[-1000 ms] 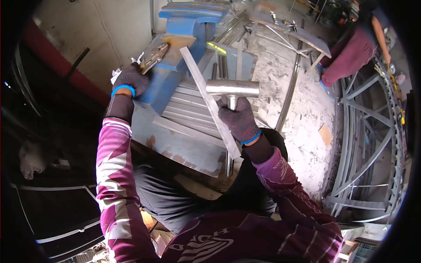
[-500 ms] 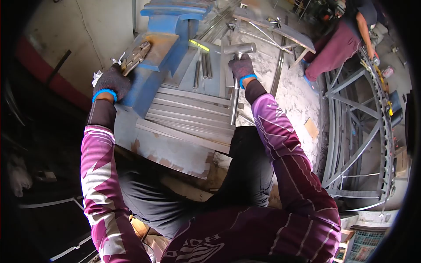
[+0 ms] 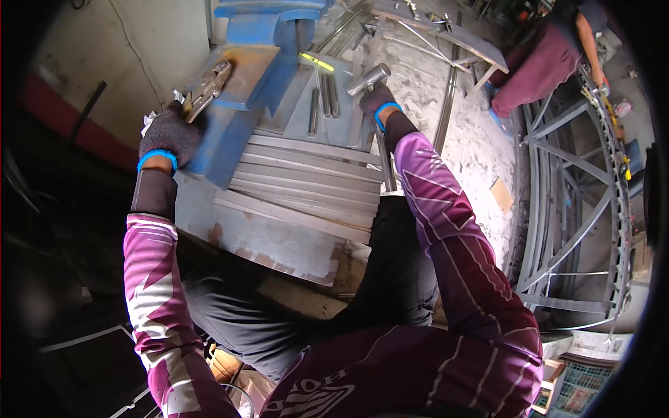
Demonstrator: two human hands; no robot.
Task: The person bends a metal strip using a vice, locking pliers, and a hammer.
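Observation:
My left hand (image 3: pixel 169 136), in a dark glove with a blue cuff, is closed round locking pliers (image 3: pixel 207 90) at the left edge of a blue vise-like metal block (image 3: pixel 230 129). The jaws of the pliers lie over its rusty top. Crumpled silvery material shows beside the fingers. My right hand (image 3: pixel 378 103), gloved the same way, grips a hammer (image 3: pixel 369 79) with a thick cylindrical metal head, tilted over the right side of the bench. The hammer's handle runs down below my hand. Flat metal bars (image 3: pixel 300 182) lie side by side between my hands.
Short metal tubes (image 3: pixel 325 96) and a yellow-green strip (image 3: pixel 316 62) lie on the metal bench (image 3: pixel 279 259). A low plank table (image 3: pixel 474 47) stands beyond. At the upper right is another person (image 3: pixel 543 63), bending beside a welded metal frame (image 3: pixel 568 164).
The hammer has tilted, its head turning up to the right, and my right hand has shifted slightly left. My left hand and the pliers sit slightly farther left in view.

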